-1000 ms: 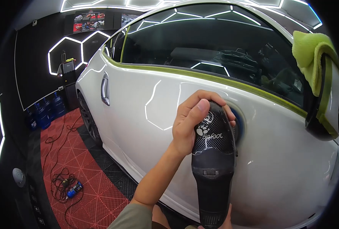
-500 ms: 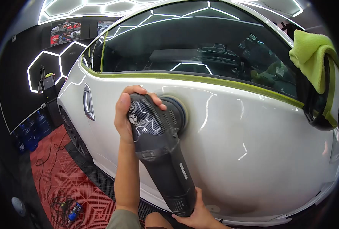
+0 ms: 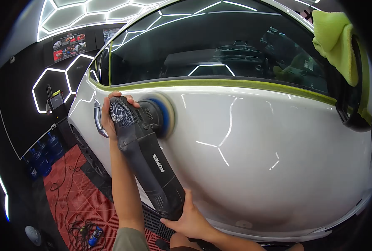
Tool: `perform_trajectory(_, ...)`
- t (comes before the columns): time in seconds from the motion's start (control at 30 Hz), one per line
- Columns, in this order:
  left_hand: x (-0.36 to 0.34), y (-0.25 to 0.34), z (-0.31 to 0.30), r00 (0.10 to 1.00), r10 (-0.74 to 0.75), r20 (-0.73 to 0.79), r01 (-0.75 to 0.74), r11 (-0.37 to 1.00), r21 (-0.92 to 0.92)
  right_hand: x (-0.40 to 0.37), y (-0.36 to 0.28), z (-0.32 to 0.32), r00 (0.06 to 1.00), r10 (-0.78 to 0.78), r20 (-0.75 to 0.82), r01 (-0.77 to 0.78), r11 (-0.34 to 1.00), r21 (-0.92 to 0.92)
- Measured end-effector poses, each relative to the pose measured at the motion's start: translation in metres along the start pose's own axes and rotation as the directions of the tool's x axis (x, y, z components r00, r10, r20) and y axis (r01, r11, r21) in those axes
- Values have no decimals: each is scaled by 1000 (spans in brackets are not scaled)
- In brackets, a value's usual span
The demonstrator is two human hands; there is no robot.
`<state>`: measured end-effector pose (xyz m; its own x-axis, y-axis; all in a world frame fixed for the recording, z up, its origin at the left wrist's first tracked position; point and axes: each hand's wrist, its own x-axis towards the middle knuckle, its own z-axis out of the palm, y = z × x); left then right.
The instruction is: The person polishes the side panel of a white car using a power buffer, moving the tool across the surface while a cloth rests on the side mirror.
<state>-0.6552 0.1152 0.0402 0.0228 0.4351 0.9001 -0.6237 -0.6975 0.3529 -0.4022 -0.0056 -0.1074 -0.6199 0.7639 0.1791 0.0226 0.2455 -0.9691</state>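
Observation:
My left hand [image 3: 112, 113] grips the carbon-patterned head of a black polishing machine [image 3: 146, 157]. Its round blue-and-yellow pad [image 3: 166, 113] presses flat against the white car door [image 3: 253, 154], just below the window line. My right hand [image 3: 190, 219] holds the machine's rear handle low down near the sill. The chrome door handle [image 3: 97, 121] lies right behind my left hand, partly hidden by it.
Green masking tape [image 3: 236, 83] runs along the base of the dark window. A green microfibre cloth [image 3: 336, 42] hangs over the taped side mirror [image 3: 357, 108] at the right. A coiled cable [image 3: 85, 230] lies on the red tiled floor. Blue water jugs [image 3: 41, 154] stand by the black wall.
The polisher has slid left along the door, from the middle panel towards the door handle. Both hands kept their grip and the view shifted with them.

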Motion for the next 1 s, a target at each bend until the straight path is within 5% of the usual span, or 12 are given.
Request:
perform_trajectory(0.4, 31, -65, 114, 995, -38, 96, 42, 998, -46, -70, -5, -73, 982, -145, -119, 129, 983, -133)
perform_trajectory(0.5, 36, -86, 155, 993, -58, 101, 65, 995, -69, -102, -4, -93, 989, -97, -115, 97, 995, -9)
perform_trajectory(0.57, 36, -100, 182, 992, -80, 96, 86, 994, -65, -127, 0, -103, 980, 78, -185, -100, 988, -116)
perform_trajectory(0.67, 37, -123, 223, 991, -92, 98, 96, 995, -35, -160, 13, -129, 968, -129, -217, 95, 983, -159)
perform_trajectory(0.77, 35, -134, 251, 991, -113, 68, 117, 992, -55, -184, 0, -149, 976, 14, -218, -43, 991, -128)
perform_trajectory(0.9, 34, -148, 294, 992, -98, 77, 113, 971, -212, -204, 2, -169, 979, 31, -202, -46, 996, -71)
perform_trajectory(1.0, 37, -156, 313, 997, -52, 52, 59, 988, -143, -218, 14, -178, 968, -22, -252, 13, 999, -39)
